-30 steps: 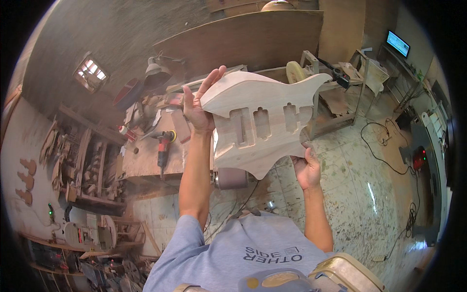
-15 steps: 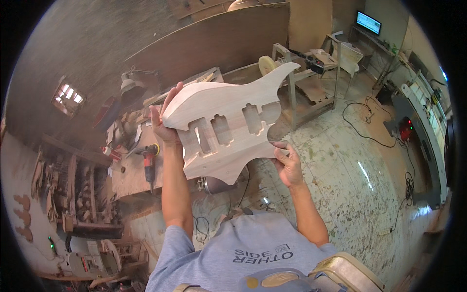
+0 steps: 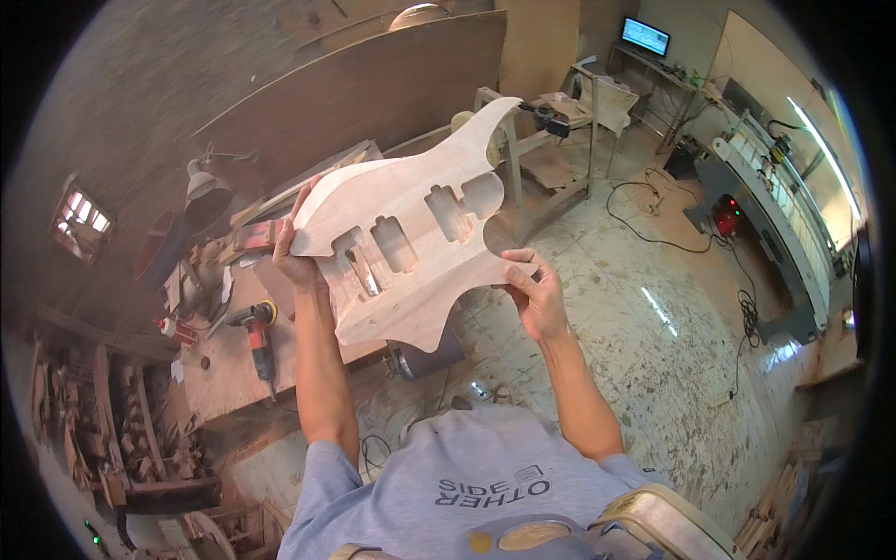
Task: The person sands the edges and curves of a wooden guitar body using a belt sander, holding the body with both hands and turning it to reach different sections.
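Observation:
An unfinished pale wooden electric guitar body (image 3: 415, 243) is held up in front of my chest. Its face, with several routed cavities, is turned toward me, and one long horn points up and to the right. My left hand (image 3: 297, 245) grips the rounded left end, the fingers partly hidden behind the wood. My right hand (image 3: 537, 294) pinches the shorter lower horn, thumb on the face and fingers along the edge and behind. Below and left of the body, a red and black power tool with a yellow-rimmed disc (image 3: 257, 341) lies on the workbench (image 3: 219, 378).
A desk lamp (image 3: 203, 187) stands over the cluttered bench. Wood scraps fill a rack (image 3: 121, 420) at lower left. Beyond the body is a wooden frame (image 3: 588, 140). At right, a large grey machine (image 3: 770, 224) trails cables (image 3: 653, 243) across the dusty tiled floor (image 3: 635, 355).
The guitar body has shifted left in view and tilted slightly, with both hands still on it. The room has also slid left as my head turned right.

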A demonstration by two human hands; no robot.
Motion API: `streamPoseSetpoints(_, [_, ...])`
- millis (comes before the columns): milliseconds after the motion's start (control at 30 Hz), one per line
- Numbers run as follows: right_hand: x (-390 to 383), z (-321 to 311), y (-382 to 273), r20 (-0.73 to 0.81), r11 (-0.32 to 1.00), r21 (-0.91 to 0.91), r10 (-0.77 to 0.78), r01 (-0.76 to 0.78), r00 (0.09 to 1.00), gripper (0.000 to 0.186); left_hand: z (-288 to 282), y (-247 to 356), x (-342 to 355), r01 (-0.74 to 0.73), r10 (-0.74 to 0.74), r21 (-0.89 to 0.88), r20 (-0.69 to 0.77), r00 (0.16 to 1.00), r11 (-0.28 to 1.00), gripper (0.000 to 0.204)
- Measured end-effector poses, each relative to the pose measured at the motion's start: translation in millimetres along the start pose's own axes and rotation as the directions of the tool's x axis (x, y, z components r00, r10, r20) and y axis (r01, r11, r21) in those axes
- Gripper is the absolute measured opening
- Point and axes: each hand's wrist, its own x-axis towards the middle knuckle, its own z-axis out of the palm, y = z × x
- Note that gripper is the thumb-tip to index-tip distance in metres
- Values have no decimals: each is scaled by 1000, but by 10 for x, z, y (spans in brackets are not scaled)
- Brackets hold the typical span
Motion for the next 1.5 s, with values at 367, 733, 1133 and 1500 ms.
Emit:
streamPoseSetpoints(367, [-39,178,-55,-90,984,-51,-175,171,980,24,38,-132,194,101,-90,-167,73,993,981,72])
streamPoseSetpoints(733, [-330,581,-111,-151,962,-189,-226,196,962,28,-263,-152,273,233,-213,-260,102,972,937,70])
streamPoseSetpoints(1133, [-364,762,-141,-131,953,-229,-233,200,964,37,-348,-46,251,235,-232,-250,43,972,939,68])
streamPoseSetpoints(1500, [-259,335,-43,-433,937,155,-220,312,874,74,849,255,-466,188,-213,100,455,865,977,110])
